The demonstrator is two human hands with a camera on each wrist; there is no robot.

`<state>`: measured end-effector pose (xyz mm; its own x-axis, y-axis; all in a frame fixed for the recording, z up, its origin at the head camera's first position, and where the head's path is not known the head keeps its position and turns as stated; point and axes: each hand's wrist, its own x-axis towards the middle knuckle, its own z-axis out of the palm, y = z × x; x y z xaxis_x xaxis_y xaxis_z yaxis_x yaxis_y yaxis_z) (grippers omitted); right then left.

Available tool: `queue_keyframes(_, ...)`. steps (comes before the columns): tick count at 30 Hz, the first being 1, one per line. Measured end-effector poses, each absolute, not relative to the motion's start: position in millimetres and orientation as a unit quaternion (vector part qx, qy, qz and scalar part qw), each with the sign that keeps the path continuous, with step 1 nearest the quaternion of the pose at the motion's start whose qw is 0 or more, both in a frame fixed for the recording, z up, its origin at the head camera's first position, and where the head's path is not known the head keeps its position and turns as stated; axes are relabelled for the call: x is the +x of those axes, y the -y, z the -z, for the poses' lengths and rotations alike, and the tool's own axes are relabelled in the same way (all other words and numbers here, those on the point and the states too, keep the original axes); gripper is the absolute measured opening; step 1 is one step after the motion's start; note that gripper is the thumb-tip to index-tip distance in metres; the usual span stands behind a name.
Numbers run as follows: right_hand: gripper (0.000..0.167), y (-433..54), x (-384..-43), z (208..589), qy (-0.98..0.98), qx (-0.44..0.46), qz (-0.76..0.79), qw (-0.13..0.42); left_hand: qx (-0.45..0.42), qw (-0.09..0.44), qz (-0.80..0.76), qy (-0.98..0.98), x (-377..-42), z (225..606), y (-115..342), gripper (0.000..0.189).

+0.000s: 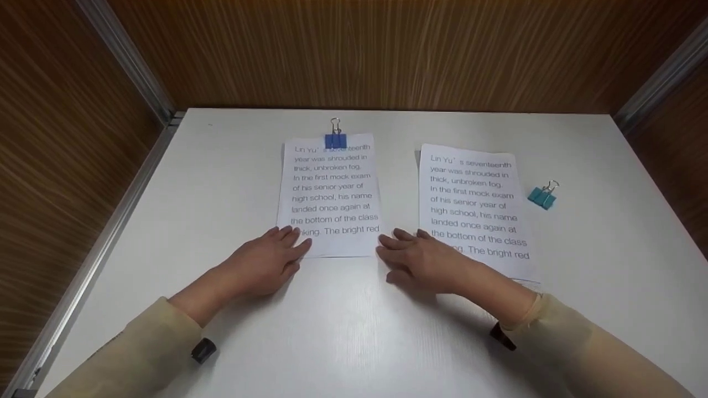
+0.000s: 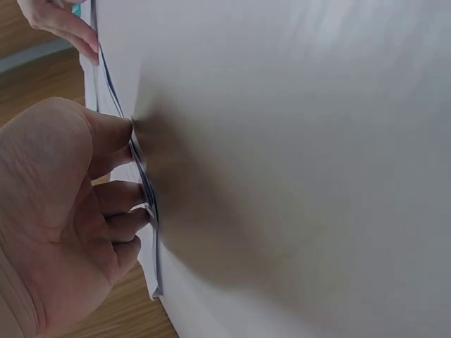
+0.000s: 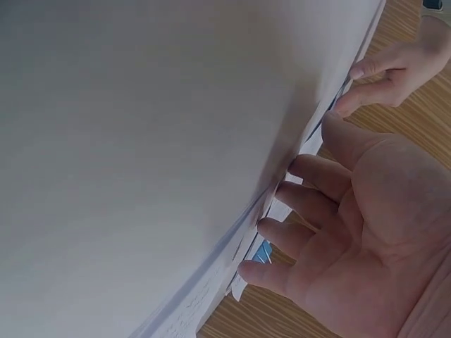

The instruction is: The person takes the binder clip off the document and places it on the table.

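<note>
White tabletop (image 1: 166, 221), clipped papers (image 1: 332, 190) lengthwise front-to-back

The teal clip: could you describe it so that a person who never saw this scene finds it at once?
On the white table in the head view, find the right paper. Just past its right edge lies the teal clip. Unlike the blue clip, which grips the top of the left paper, it lies apart from both papers.

The left stack (image 1: 332, 193), white printed paper, lies flat, a blue clip (image 1: 336, 141) on its top edge; the right stack (image 1: 470, 204) lies apart, askew.
</note>
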<state>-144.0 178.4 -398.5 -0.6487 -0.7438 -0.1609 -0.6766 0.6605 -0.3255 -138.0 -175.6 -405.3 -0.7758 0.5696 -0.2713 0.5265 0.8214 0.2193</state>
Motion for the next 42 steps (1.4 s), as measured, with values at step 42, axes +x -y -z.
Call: queue_keyframes(42, 0.058, -176, -144, 402, -0.905, -0.379, 0.146, 0.126, 0.373, 0.122, -0.058, -0.918, -163, 401, 188, 0.044)
